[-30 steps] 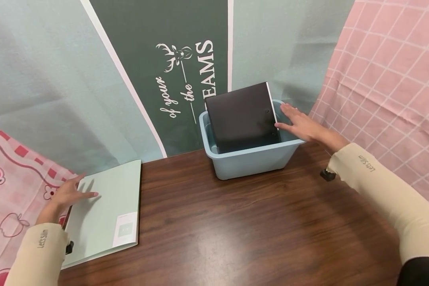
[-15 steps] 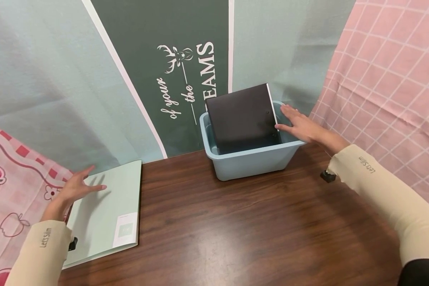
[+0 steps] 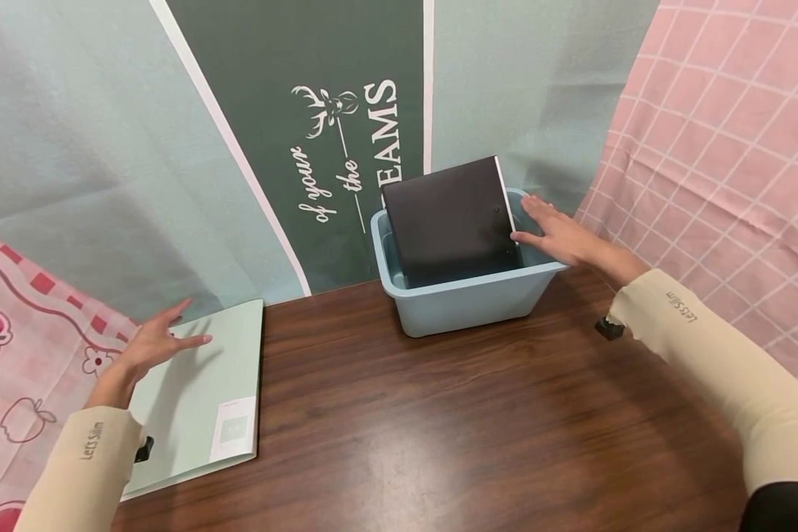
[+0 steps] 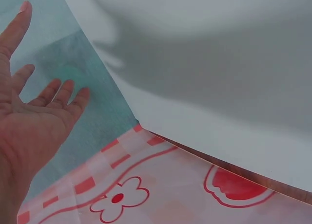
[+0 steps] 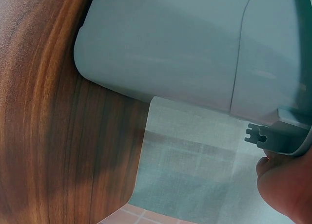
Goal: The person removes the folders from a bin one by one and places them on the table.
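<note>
In the head view, my left hand (image 3: 153,346) hovers with spread fingers over a pale green folder (image 3: 206,369) that lies flat at the left and bears a white label. The left wrist view shows that palm (image 4: 34,131) beside the folder's edge, holding nothing. My right hand (image 3: 558,233) is at the right end of a blue plastic bin (image 3: 468,307), its fingers straight over the rim. Its thumb is at the white-edged side of a black, flat binder-like thing (image 3: 452,222), which leans tilted in the bin. Whether the thumb touches it I cannot tell.
The bin and folder are on a dark wood-grain table (image 3: 399,414). A green-grey cloth with white lettering (image 3: 346,148) hangs behind. Pink checked cloth (image 3: 725,148) borders the right, and a fruit-patterned cloth (image 3: 33,369) borders the left.
My left hand has moved a little to the right and away from me above the green folder. The right hand, the bin and the black binder-like thing look unmoved.
</note>
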The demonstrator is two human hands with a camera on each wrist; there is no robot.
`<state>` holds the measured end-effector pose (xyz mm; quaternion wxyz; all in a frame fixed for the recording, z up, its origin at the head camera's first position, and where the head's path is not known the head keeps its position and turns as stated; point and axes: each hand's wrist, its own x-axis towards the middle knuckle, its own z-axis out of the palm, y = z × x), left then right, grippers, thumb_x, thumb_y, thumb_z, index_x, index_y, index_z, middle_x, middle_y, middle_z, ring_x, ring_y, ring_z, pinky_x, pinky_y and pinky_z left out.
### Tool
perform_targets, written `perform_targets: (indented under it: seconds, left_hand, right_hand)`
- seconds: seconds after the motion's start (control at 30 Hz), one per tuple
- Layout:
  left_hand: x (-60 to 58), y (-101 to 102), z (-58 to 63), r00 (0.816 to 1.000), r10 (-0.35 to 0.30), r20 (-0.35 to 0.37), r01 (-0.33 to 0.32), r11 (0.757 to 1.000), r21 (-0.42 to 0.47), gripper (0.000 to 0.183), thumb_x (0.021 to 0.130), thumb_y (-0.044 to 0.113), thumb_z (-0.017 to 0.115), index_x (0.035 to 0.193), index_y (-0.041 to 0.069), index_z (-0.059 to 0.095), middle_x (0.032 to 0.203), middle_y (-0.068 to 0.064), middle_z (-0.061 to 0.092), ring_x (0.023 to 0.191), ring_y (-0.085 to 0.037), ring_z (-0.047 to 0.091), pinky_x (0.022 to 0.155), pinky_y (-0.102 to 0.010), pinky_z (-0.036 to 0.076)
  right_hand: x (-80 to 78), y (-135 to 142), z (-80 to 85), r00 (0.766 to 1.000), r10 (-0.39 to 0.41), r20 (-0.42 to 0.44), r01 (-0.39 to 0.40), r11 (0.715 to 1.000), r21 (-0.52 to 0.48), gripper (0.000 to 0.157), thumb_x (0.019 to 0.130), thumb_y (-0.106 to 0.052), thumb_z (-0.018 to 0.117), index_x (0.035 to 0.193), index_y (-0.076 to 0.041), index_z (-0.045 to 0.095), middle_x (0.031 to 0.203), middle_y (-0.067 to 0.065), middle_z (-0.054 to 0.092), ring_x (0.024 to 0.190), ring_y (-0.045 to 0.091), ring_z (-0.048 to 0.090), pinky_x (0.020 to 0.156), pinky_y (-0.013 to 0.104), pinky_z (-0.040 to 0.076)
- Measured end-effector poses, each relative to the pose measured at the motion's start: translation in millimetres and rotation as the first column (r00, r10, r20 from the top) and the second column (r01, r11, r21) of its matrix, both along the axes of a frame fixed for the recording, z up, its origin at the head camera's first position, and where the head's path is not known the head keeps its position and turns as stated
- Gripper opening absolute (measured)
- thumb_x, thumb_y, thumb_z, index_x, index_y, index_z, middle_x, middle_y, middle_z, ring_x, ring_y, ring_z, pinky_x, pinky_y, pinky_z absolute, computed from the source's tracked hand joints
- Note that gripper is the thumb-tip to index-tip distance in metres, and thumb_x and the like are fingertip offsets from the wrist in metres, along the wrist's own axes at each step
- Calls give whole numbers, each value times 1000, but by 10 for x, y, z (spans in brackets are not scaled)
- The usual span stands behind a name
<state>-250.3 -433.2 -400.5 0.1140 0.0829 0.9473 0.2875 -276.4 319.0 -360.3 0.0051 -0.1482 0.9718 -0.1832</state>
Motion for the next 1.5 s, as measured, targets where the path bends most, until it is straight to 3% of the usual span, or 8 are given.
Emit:
perform_targets:
  seconds: [0.23,0.7,1.1,1.5]
  left_hand:
    - [-5,118,32,1000,-32,0,32,998,45,102,99,33,77,169,3,8,170,-37,9,143,-68,27,107,-79,34]
    - [-38,299,102,998,-59,-34,61,996,69,101,99,31,77,170,5,10,170,-36,11,141,-69,30,106,-79,37]
    - [-138,563,223,995,-94,-38,97,993,67,103,97,34,79,171,11,11,172,-31,14,149,-59,27,110,-77,35]
    - [-220,880,314,985,-156,-79,165,976,138,99,96,26,81,171,12,17,174,-24,17,155,-50,26,120,-70,28]
  right_hand:
    - [-5,-5,-5,1000,4,9,-4,1000,2,95,108,-59,48,168,3,9,176,24,4,163,41,1,131,57,3]
    - [-16,-28,-8,1000,11,3,-11,1000,1,95,108,-58,49,167,5,9,176,25,4,163,43,2,131,58,4]
    - [-23,-28,0,1000,18,-6,-18,1000,-4,96,108,-59,50,166,7,11,175,28,5,162,44,3,130,59,5]
    - [-17,-1,-6,1000,2,9,-2,1000,2,97,107,-61,50,168,3,9,176,25,3,163,42,1,130,59,5]
